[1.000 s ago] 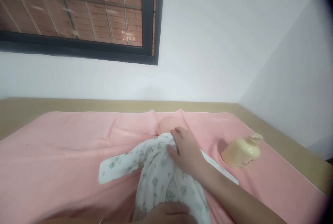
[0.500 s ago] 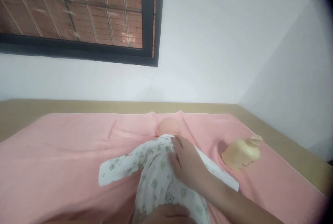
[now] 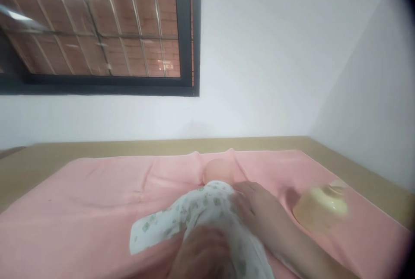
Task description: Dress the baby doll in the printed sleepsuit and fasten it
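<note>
A doll-like figure with a smooth, peach-coloured round head (image 3: 218, 171) lies on its back, dressed in a white baby garment (image 3: 191, 201) with a small green and grey print. One sleeve stretches out to the left; the other sleeve is hidden behind my right forearm. My right hand (image 3: 254, 203) rests on the garment's right shoulder, fingers extended toward the neck. Low in the middle, my left hand (image 3: 204, 251) is over the front of the garment, its fingers smeared by motion. A pale yellow bottle (image 3: 319, 207), blurred, is to the right of my right hand.
A pink cloth (image 3: 106, 184) with a few creases lies under the figure and the bottle. It covers much of a tan surface (image 3: 259, 143). Behind are a white wall (image 3: 253, 54) and a dark-framed window (image 3: 184, 33) with bars and brickwork beyond.
The view has tilted up and shifted slightly left. My right hand has slid outward to the garment's shoulder, and my left hand has moved up over its front.
</note>
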{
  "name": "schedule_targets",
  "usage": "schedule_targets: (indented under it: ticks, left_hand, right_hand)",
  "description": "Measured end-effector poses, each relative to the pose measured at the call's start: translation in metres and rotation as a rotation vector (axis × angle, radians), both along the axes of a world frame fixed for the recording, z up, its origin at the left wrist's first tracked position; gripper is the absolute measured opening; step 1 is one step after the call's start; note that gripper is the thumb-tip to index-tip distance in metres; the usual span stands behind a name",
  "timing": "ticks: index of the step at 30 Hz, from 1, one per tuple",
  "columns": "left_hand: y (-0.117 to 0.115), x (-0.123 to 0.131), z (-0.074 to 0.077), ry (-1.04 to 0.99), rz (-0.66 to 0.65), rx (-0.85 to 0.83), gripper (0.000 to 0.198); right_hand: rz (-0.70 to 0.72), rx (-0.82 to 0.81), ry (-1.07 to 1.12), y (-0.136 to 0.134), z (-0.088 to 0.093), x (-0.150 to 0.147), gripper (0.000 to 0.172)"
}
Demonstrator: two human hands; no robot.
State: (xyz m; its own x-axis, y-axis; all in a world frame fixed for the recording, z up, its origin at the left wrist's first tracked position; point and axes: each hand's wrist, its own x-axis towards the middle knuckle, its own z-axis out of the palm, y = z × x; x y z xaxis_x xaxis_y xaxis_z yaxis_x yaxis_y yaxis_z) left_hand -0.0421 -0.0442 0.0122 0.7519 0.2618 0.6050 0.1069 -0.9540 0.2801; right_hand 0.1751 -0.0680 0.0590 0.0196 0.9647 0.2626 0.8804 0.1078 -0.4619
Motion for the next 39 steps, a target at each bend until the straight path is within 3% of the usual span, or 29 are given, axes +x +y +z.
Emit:
schedule_targets:
  ticks: [2, 4, 8, 11, 15, 17, 20, 24, 27, 33, 36, 39]
  left_hand:
    - [0.018, 0.008, 0.011, -0.026, 0.299, -0.108, 0.032]
    - [0.034, 0.018, 0.021, 0.086, 0.574, -0.252, 0.031]
    - [0.058, 0.036, 0.031, 0.304, 0.761, -0.386, 0.047]
    - [0.070, 0.041, 0.031, 0.359, 0.774, -0.509, 0.060]
    - [0.076, 0.041, 0.027, 0.336, 0.724, -0.615, 0.056]
    - [0.073, 0.042, 0.025, 0.301, 0.722, -0.580, 0.049]
    - [0.061, 0.045, 0.024, 0.263, 0.765, -0.346, 0.036]
    - [0.045, 0.049, 0.023, 0.289, 0.765, -0.065, 0.032]
    - [0.046, 0.048, 0.023, 0.281, 0.768, -0.059, 0.033]
    - [0.065, 0.041, 0.024, 0.362, 0.671, -0.408, 0.046]
    - [0.061, 0.042, 0.022, 0.318, 0.720, -0.277, 0.043]
    - [0.055, 0.046, 0.018, 0.323, 0.745, -0.087, 0.038]
  right_hand:
    - [-0.044, -0.134, -0.006, 0.014, -0.012, 0.007, 0.041]
    - [-0.021, -0.203, 0.053, 0.026, -0.019, 0.008, 0.047]
    - [0.053, -0.311, 0.227, 0.036, -0.010, 0.004, 0.054]
    - [0.074, -0.352, 0.229, 0.035, -0.002, 0.000, 0.055]
    - [0.028, 0.005, -0.078, 0.030, -0.016, -0.008, 0.046]
    - [0.005, 0.100, -0.131, 0.028, -0.027, -0.012, 0.038]
    - [-0.037, 0.038, -0.059, 0.028, -0.033, -0.013, 0.036]
    - [0.018, -0.185, 0.092, 0.033, -0.025, -0.002, 0.050]
    - [0.071, -0.258, 0.137, 0.035, -0.020, 0.001, 0.054]
    - [-0.003, 0.064, -0.053, 0.016, -0.027, -0.023, 0.031]
    - [-0.030, 0.037, -0.052, 0.018, -0.028, -0.021, 0.032]
    - [-0.042, -0.133, 0.012, 0.029, -0.026, -0.008, 0.045]
